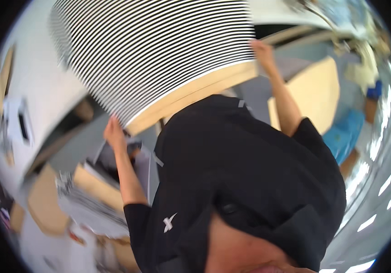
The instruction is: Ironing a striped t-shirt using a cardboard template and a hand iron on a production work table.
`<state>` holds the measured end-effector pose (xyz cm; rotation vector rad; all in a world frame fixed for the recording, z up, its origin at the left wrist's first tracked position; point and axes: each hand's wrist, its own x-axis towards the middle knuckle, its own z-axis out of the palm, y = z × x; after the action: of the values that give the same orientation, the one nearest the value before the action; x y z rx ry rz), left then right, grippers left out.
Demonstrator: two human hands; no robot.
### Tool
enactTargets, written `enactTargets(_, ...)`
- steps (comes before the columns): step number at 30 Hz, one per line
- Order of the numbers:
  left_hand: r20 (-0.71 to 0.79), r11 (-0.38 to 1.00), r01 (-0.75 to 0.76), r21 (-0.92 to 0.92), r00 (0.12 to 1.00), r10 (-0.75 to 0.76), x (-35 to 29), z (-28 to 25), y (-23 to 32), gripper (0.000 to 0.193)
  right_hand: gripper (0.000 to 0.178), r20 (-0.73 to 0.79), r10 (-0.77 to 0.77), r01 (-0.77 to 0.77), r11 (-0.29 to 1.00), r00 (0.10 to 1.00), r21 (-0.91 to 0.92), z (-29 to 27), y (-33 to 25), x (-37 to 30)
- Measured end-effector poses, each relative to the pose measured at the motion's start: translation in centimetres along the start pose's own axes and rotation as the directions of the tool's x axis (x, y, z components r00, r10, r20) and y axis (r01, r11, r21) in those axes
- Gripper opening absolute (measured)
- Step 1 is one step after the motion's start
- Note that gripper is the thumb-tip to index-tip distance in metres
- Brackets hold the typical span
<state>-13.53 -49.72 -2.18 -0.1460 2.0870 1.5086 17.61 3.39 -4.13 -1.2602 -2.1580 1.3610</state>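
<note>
held up overhead: large black-and-white striped board with pale wooden edge (159,50). left hand (114,133) grasping its lower left corner, right hand (263,51) gripping its right edge, fingers curled around. black t-shirt (250,173) below.

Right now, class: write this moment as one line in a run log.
left hand: grips lower left edge of striped panel | right hand: grips its right edge | panel: raised, tilted | background: blurred

I see a grey floor (254,93) strewn with tan cardboard boxes (316,91), a white wall (36,77) at left, and bright ceiling light strips (384,184) at right.
</note>
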Motion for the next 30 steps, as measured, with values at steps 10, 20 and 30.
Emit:
enactTargets(10,0.019,0.967,0.037,-0.252,0.999,-0.034,-0.9,1.2,3.0,0.032,0.035,-0.064,0.084,-0.087,0.995,0.994,-0.043,-3.0,-1.0,-2.5)
enactTargets(20,0.032,0.971,0.037,-0.235,0.999,-0.03,0.0,0.7,-1.5,0.024,0.04,0.055,0.307,-0.311,0.915,0.95,0.258,0.0,-1.8,-4.3)
enactTargets(30,-0.183,0.808,0.002,-0.59,0.974,-0.136,5.0,5.6,10.5,0.026,0.066,-0.368,0.08,-0.103,0.994,0.926,-0.042,1.0,-12.1,5.6)
